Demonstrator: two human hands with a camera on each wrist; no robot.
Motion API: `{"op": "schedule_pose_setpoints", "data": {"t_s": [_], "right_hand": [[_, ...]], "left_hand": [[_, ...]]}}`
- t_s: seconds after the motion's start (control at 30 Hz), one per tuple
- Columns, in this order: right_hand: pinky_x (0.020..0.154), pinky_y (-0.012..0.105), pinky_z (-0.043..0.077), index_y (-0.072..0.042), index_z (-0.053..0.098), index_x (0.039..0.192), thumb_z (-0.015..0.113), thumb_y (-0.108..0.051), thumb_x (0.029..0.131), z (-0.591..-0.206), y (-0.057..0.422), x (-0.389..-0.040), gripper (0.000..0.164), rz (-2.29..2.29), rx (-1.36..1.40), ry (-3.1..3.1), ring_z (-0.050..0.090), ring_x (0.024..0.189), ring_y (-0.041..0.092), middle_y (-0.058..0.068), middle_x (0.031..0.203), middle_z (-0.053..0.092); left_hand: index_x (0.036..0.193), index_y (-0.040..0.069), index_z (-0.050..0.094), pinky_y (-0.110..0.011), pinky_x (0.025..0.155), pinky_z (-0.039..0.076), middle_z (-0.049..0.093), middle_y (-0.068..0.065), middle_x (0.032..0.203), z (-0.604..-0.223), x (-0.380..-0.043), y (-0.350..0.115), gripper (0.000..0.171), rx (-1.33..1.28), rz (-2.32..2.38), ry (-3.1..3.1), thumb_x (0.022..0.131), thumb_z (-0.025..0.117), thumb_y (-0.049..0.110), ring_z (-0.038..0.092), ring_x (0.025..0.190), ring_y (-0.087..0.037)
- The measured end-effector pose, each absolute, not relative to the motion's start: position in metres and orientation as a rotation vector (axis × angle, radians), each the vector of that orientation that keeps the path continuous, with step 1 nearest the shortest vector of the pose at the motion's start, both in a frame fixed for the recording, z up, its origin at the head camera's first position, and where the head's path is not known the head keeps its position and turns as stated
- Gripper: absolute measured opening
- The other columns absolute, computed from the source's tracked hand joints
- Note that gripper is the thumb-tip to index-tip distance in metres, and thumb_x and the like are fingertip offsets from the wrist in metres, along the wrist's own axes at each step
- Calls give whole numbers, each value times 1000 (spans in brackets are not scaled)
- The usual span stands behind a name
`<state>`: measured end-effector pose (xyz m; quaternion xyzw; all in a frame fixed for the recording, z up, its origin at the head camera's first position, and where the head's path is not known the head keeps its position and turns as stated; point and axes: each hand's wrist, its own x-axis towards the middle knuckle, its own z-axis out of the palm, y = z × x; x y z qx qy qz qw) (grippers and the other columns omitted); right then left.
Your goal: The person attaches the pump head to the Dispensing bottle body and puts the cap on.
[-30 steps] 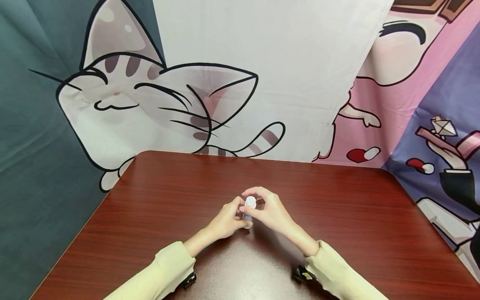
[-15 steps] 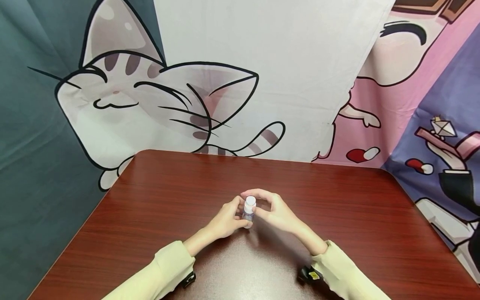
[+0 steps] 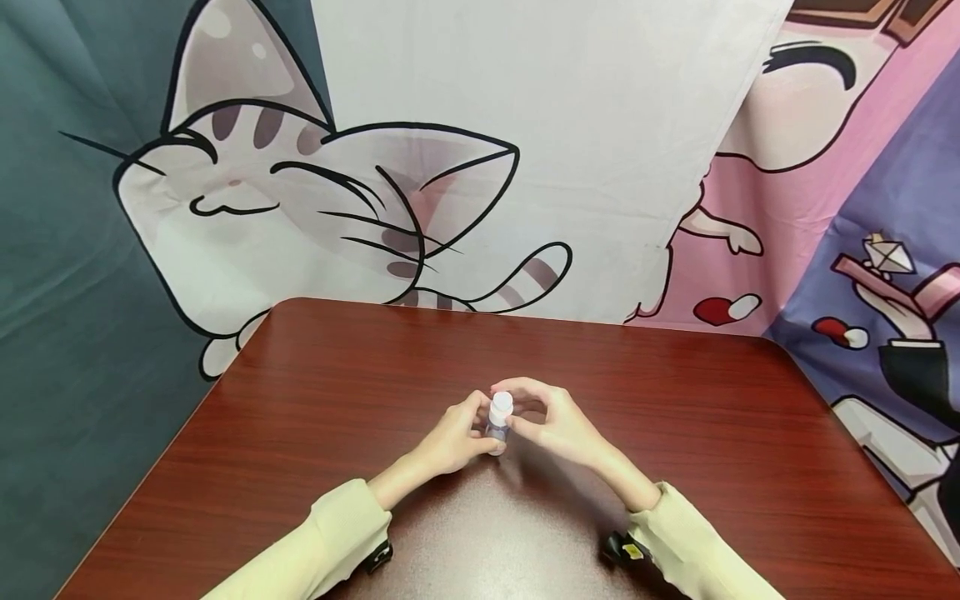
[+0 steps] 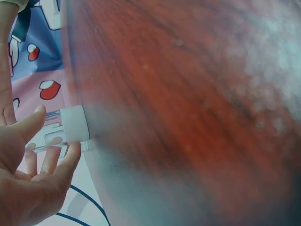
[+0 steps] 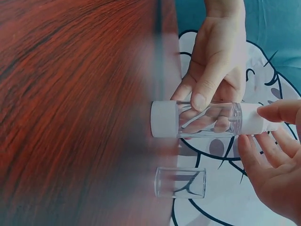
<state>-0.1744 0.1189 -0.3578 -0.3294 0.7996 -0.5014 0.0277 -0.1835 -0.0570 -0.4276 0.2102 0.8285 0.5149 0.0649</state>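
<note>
Transparent cylindrical bottle with a white base and a white collar: upright near the middle of the reddish-brown wood-grain bench, between both hands. Contact of the base with the surface could not be confirmed.

Left grip: pinching the clear body, thumb on one side, fingers behind. Right grip: pinching the collar lightly between thumb and index finger.

Colourless hollow cylindrical cap: beside the bottle, apart from it, not handled.

Step in hand, as judged: work at the bottle's top, left side steadying, right side fitting or loosening the collar. Which of the two cannot be determined. The next move appears to call for a steady body while the collar is twisted or drawn along its axis; the cap looks secondary to that.

Markings: no brand, label or lettering legible on bottle or cap. Black wrist-worn device under the right sleeve bears a yellow patch; any text is too small to read. Printed cloth backdrop: cartoon figures, no writing found.
</note>
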Motion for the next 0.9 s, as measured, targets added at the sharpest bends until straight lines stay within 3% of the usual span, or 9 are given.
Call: {"op": "schedule_pose_setpoints", "data": {"t_s": [0.23,0.47,0.63,0.7,0.9], "right_hand": [[76,26,56,-6,57,111,65,-1,79,-360,119,-174,34,-1554,-900,2512,63,86,25,13,102,64],[73,39,56,-11,59,107,71,-7,75,-365,116,-179,34,-1556,-897,2582,63,81,21,8,94,63],[71,30,57,-10,59,107,72,-6,74,-367,113,-179,35,-1570,-920,2589,63,78,22,8,97,60],[70,27,57,-4,59,107,72,-3,73,-363,111,-177,36,-1565,-930,2590,63,78,26,13,100,60],[73,29,56,2,58,108,73,-4,73,-365,107,-180,39,-1578,-1007,2583,62,87,26,19,105,60]], "left_hand": [[101,2,45,-28,79,55,62,-14,100,-427,-183,-56,37,648,1562,2486,75,72,6,62,92,-23],[99,0,45,-33,78,56,61,-16,100,-418,-178,-57,36,677,1605,2467,74,71,1,63,90,-27],[99,0,45,-29,78,56,62,-17,97,-418,-178,-57,36,686,1616,2449,74,71,2,63,90,-28],[99,2,45,-25,77,55,62,-15,97,-426,-182,-57,37,694,1617,2450,74,72,5,63,89,-24],[99,1,45,-33,79,56,60,-15,101,-427,-182,-58,38,693,1604,2475,73,73,6,63,91,-27]]}}
